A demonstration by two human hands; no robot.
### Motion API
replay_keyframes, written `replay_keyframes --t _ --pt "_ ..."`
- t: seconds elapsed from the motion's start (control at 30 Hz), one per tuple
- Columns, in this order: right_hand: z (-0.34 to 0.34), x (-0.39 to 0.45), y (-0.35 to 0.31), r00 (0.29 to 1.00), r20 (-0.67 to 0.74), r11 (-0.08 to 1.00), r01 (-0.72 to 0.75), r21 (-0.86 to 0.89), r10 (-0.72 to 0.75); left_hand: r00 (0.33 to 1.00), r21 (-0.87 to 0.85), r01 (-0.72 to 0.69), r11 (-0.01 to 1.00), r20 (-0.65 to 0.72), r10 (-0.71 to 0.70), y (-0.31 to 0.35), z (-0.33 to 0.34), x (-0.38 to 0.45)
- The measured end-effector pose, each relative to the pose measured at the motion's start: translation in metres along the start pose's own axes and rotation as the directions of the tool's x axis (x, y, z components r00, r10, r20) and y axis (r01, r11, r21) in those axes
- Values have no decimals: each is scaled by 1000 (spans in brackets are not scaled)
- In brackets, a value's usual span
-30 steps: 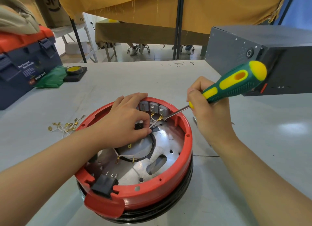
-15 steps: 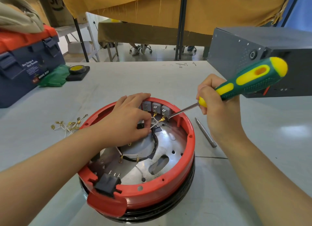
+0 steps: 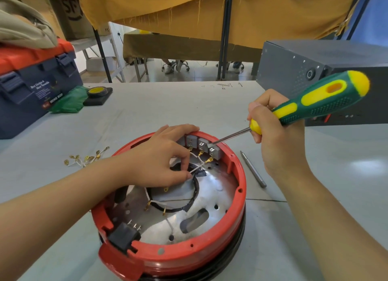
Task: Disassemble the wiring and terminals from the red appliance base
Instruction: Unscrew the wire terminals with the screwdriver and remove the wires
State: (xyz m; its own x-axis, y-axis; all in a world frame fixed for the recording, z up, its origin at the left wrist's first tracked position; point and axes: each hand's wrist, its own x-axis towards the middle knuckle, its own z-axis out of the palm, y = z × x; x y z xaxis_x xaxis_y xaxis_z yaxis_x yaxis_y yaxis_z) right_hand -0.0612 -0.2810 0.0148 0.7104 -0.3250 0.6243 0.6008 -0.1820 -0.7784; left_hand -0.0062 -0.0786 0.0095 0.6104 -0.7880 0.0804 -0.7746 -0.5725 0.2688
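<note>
Fingers (image 3: 185, 167) of my left hand (image 3: 159, 159) pinch a white wire (image 3: 197, 169) just inside the red appliance base (image 3: 237, 198), which sits on the counter (image 3: 147, 104) directly under both hands. My right hand (image 3: 275, 138) is curled round the screwdriver (image 3: 310, 104), its tip resting on the grey terminal block (image 3: 214, 149) just beyond my left fingertips.

I judge the risk is a slip: if I lever too hard, the blade could skid off the block toward my left fingers, or the tugged wire could snap at its brass connector (image 3: 209, 160) instead of sliding free.

A loose metal bit (image 3: 253, 169) lies just right of the base, beneath my right wrist, where my forearm could knock it. Removed connectors (image 3: 86, 157) lie left of my left forearm. Farther off sit a toolbox (image 3: 35, 85) and a grey metal case (image 3: 298, 64), neither in my way.
</note>
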Motion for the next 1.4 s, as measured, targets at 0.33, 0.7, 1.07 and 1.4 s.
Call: replay_keyframes --t 0.33,0.7,1.07,1.4 --pt "2 -3 0 995 74 986 71 -153 -60 998 -42 6 999 68 -3 0 -8 16" --pt "2 -5 -7 948 283 927 230 -295 -145 990 -9 56 998 -126 -57 8 4 10" --pt "-9 0 -16 902 432 904 190 -383 -6 989 18 35 999 -143 -32 4 9 9" --pt "1 0 -9 953 304 955 73 -289 19 990 42 35 999 -141 -28 3 11 9"
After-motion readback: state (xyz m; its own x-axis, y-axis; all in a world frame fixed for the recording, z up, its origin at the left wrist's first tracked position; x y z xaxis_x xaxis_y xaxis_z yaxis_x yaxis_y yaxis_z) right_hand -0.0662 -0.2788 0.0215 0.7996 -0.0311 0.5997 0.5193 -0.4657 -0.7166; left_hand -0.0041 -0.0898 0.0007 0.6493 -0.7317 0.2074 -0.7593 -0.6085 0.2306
